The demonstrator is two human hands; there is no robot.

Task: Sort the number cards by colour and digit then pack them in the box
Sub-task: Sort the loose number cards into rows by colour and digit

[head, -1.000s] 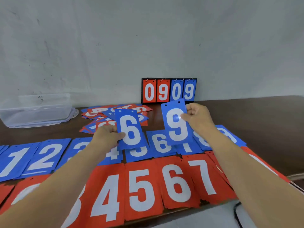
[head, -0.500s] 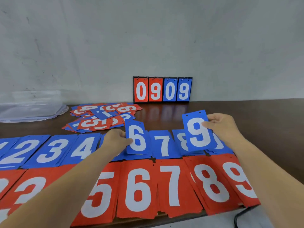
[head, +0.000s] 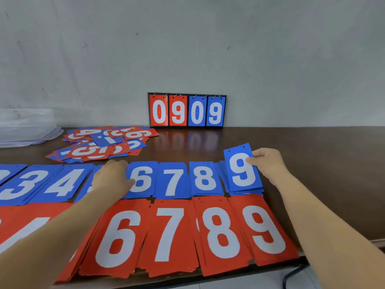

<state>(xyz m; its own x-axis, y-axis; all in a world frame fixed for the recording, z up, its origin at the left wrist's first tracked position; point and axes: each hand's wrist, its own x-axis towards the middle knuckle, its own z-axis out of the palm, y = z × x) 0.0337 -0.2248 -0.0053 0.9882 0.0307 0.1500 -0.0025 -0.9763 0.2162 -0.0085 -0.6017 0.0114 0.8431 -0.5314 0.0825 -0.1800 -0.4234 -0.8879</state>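
We see a dark brown wooden counter (head: 312, 155), smooth and shiny. Our flat red and blue number cards (head: 173, 181) look like smooth plastic.

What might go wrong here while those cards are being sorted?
The blue 9 card, pinched by the right hand, sits askew over the blue 9 pile, so it may land crooked or slide off. The red piles appear to reach past the front edge of the table; a passing arm might knock cards to the floor.
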